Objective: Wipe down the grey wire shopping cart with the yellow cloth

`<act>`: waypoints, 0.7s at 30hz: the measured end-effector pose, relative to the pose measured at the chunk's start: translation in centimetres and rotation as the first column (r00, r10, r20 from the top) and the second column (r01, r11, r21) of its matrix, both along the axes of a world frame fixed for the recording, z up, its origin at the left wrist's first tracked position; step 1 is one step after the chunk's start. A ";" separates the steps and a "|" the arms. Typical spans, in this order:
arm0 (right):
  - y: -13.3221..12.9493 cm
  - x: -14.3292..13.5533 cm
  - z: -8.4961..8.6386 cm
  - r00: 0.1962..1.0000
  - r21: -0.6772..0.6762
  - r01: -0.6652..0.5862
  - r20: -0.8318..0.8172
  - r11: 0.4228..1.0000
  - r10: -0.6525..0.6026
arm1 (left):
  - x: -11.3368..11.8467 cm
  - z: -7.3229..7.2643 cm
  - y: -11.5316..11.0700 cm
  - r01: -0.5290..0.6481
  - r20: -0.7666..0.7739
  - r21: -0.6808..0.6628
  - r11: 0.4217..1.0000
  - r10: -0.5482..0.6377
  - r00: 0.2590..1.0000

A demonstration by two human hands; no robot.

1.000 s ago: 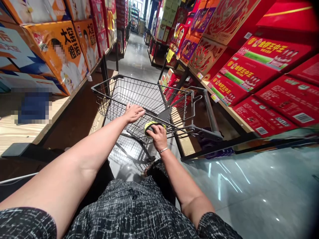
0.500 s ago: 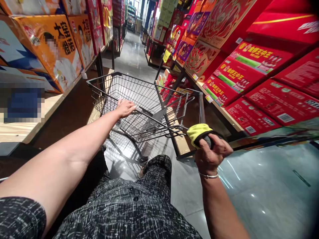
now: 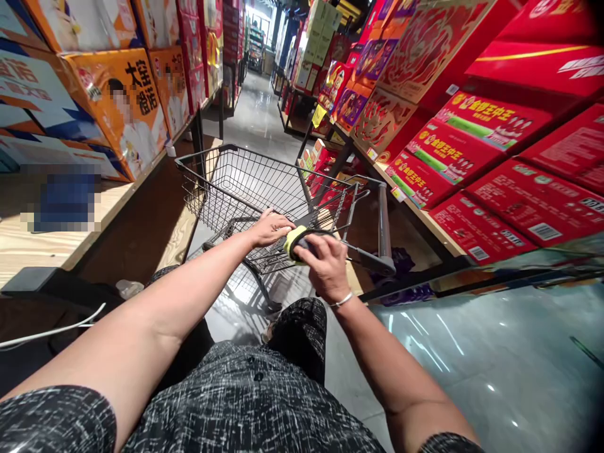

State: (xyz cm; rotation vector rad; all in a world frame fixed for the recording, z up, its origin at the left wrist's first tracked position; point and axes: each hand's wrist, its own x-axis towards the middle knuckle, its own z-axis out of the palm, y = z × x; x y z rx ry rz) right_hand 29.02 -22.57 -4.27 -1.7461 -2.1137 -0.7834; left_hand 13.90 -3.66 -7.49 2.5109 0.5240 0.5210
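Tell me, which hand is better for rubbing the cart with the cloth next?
Probably the right hand: it holds the yellow-and-dark cloth, close to the cart. The left hand appears to be at the cart's rim, not gripping the cloth.

Chinese lettering on boxes, left and right

At left, black characters on an orange box point(image 3: 117, 119) read 大窑橙诺. At right, yellow characters on stacked red boxes point(image 3: 491, 123) end in 王中王. Print near the barcodes point(image 3: 545, 232) and on the shelf tags point(image 3: 399, 194) is too small to read.
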 end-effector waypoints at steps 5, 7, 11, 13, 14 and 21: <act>-0.6 3.1 6.7 0.997 -0.130 0.067 -0.030 0.989 -0.071 | -1.2 -0.1 0.8 -0.013 0.042 -0.026 1.000 0.014 0.999; -0.5 5.0 8.1 0.995 -0.263 0.053 -0.067 0.963 -0.073 | -1.7 -0.1 1.2 -0.012 0.055 -0.040 0.999 0.014 0.998; -0.7 8.7 9.7 0.983 -0.406 0.113 -0.085 0.907 -0.161 | -2.9 -0.3 2.2 -0.055 0.077 -0.051 0.997 0.059 0.995; -1.4 9.5 10.1 0.970 -0.313 0.173 -0.113 0.934 -0.217 | -3.3 -0.3 2.5 -0.097 0.081 -0.048 0.994 0.101 0.992; -1.9 9.5 10.2 0.963 -0.246 0.178 -0.153 0.953 -0.220 | -3.5 -0.2 2.5 -0.128 0.083 -0.047 0.991 0.132 0.988; -4.5 5.4 8.6 0.851 -0.186 -0.308 -0.492 0.933 0.183 | -2.2 2.7 -3.4 -0.016 0.249 -0.029 0.999 0.022 0.968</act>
